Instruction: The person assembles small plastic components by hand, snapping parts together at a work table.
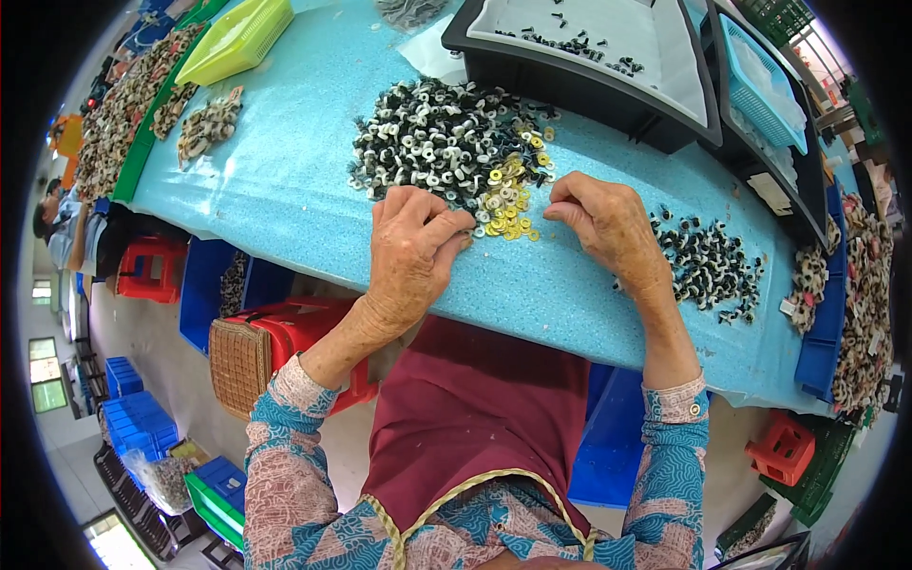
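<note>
My left hand point(410, 249) rests at the near edge of a big pile of small black and white parts point(432, 138), its thumb and forefinger pinched together. What lies between them is too small to make out. Just right of it are small yellow ring-shaped washers point(513, 204), spread along the pile's right side. My right hand point(613, 228) hovers right of the washers with curled fingers and the thumb against the fingertips; anything in that pinch is hidden. A second heap of small black pegs point(708, 266) lies on the blue tabletop point(294, 161), right of my right wrist.
A black tray point(655, 119) lined with white holds more black pegs at the back. Beside it sits a light-blue basket point(760, 81). A yellow-green basket point(233, 43) stands far left, near patterned plush pieces point(209, 123). Below the table are red stools point(309, 328) and blue crates. A person point(71, 223) is at far left.
</note>
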### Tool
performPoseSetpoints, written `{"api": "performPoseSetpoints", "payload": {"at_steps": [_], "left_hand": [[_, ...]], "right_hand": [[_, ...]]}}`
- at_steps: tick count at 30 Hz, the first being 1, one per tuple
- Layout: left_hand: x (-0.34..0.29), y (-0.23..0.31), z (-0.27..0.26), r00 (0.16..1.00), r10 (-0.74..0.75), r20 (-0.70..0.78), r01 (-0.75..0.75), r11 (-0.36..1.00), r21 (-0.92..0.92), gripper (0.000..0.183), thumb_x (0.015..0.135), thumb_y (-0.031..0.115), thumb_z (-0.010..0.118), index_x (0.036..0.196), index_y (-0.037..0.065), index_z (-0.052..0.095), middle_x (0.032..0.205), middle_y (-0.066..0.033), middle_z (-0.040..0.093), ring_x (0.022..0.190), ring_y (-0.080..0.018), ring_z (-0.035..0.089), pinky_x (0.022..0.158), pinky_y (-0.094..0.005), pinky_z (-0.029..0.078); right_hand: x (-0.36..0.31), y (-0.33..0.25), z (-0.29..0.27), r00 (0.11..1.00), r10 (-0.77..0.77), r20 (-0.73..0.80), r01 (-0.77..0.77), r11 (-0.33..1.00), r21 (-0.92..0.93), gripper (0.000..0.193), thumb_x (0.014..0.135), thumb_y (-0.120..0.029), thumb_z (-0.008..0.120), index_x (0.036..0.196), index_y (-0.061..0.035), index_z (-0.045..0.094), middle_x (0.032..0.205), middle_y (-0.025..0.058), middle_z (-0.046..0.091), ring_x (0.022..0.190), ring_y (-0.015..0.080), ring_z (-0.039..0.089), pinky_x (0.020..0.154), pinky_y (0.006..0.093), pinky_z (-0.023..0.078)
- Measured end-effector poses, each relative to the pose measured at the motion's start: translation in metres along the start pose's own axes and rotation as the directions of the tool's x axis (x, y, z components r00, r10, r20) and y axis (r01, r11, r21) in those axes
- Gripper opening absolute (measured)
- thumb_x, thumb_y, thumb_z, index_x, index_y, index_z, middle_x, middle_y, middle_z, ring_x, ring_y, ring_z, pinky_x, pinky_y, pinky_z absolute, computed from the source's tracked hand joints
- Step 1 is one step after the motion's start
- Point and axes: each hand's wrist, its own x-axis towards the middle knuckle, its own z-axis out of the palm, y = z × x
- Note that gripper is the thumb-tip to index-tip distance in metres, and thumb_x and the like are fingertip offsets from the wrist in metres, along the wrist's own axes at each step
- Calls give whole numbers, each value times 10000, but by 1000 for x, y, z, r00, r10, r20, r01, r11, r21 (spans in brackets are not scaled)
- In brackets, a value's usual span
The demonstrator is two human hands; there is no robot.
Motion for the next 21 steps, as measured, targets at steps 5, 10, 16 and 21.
{"api": "performPoseSetpoints", "payload": {"at_steps": [5,10,16,21], "left_hand": [[4,-5,-2,998,9,-61,0,991,136,194,649,39,704,819,114,648,784,-16,534,828,-228,489,716,-370,356],[11,7,5,995,83,-54,-82,996,20,184,659,48,702,826,111,656,791,-20,528,824,-225,491,713,-362,358],[15,8,16,999,48,21,-48,999,18,147,663,53,699,795,105,663,776,-11,524,829,-216,490,710,-348,350],[19,8,17,1000,8,11,-8,1000,-13,142,674,27,684,802,89,679,767,-38,539,782,-220,487,721,-339,369]], "right_hand": [[2,1,-6,997,23,-77,-8,983,185,133,771,-125,658,854,-33,611,772,140,646,720,320,633,652,359,491],[1,2,-8,990,141,6,-130,893,431,141,806,-47,642,942,-10,649,794,31,654,714,93,597,638,238,482],[2,-4,-11,967,252,49,-245,854,459,130,808,-17,630,934,-9,660,798,22,646,724,76,589,660,216,491],[2,-3,-10,972,233,38,-221,841,493,126,806,4,618,924,-2,662,782,20,630,706,77,574,647,213,483]]}}
